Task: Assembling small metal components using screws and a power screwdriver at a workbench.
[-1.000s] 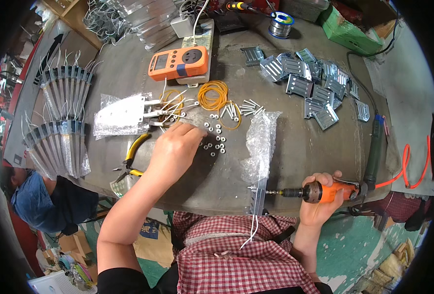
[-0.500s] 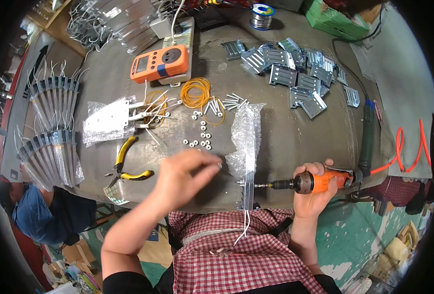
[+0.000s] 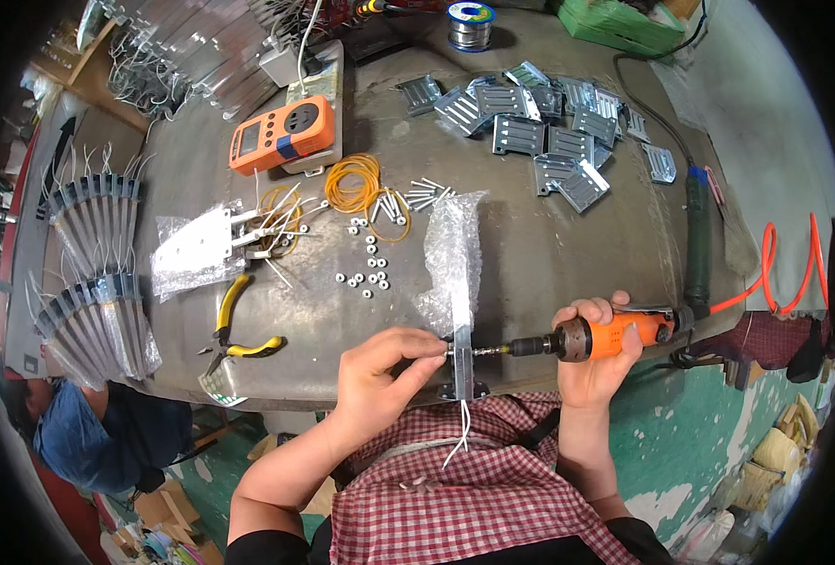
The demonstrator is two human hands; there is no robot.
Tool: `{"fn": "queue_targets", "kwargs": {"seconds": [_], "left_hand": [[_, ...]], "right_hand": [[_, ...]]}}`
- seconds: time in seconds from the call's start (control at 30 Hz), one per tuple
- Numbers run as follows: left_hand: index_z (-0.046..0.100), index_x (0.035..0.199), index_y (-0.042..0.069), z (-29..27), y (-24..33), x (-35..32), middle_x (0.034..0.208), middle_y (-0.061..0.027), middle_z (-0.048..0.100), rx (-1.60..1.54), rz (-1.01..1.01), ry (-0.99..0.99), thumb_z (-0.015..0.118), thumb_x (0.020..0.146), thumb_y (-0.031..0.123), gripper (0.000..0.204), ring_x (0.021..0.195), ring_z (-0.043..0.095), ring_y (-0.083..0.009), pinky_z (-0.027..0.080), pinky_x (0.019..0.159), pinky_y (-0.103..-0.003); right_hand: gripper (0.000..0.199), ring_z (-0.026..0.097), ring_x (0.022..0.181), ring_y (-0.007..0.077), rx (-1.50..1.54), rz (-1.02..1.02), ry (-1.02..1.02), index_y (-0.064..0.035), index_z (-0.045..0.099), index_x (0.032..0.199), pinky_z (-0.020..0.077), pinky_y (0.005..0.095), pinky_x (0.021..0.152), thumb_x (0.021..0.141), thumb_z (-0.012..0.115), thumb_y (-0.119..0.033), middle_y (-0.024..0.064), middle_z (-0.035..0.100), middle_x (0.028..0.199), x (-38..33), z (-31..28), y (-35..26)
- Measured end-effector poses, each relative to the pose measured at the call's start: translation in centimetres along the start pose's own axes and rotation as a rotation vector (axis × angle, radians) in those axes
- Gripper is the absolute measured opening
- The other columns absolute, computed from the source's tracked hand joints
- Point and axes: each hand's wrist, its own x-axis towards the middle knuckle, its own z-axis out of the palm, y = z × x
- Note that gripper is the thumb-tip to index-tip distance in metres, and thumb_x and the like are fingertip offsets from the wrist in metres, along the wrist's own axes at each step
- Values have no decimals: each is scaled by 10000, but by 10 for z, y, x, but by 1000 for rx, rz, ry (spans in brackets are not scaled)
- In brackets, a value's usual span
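My right hand (image 3: 594, 350) is wrapped round an orange air screwdriver (image 3: 615, 337), its bit pointing left at a long screw in the side of a metal strip part (image 3: 463, 363). That part has two white wires (image 3: 458, 433) at its near end, and its far end lies in clear bubble wrap (image 3: 454, 250). On the strip's left side my left hand (image 3: 389, 377) pinches thumb and fingertips together at the screw's end; what sits between them is hidden. Small white ring-shaped nuts (image 3: 372, 278) and several loose screws (image 3: 427, 193) lie beyond my left hand.
Yellow-handled pliers (image 3: 227, 320), a white bracket piece on bubble wrap (image 3: 196, 247) and bundled strips (image 3: 106, 311) lie left. An orange meter (image 3: 282, 137) and yellow rubber bands (image 3: 353, 184) stand farther back. Metal brackets (image 3: 549, 137) are piled back right; a red coiled hose (image 3: 770, 273) runs right.
My left hand has moved right and nearer, bringing its pinched fingertips from above the table to the strip's left side. My right hand keeps the screwdriver at the strip. The view has shifted slightly.
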Motion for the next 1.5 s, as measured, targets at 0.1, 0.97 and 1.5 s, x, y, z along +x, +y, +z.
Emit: {"fn": "queue_targets", "kwargs": {"seconds": [0.1,0.97,1.5], "left_hand": [[638,869,-20,4,0,-1,871,-118,634,60,78,33,658,743,-34,128,808,602,-184,472,707,-281],[516,954,5,-16,26,31,789,-193,568,345,-234,-590,644,795,380,427,733,558,-371,436,649,-401],[195,1362,-29,1,-5,14,959,-186,598,-96,-295,178,567,828,83,660,859,596,-154,477,736,-288]], "right_hand": [[400,477,910,174,22,8,-71,-143,469,1117,366,409,923,788,649,-280,19,509,870,1,-1,-1],[378,474,849,142,45,26,-65,-165,476,1075,374,370,878,775,665,-295,-14,497,825,0,0,8],[335,496,1017,259,-1602,-707,206,-42,439,1184,410,404,895,871,523,-125,134,473,1100,66,6,-69]]}}
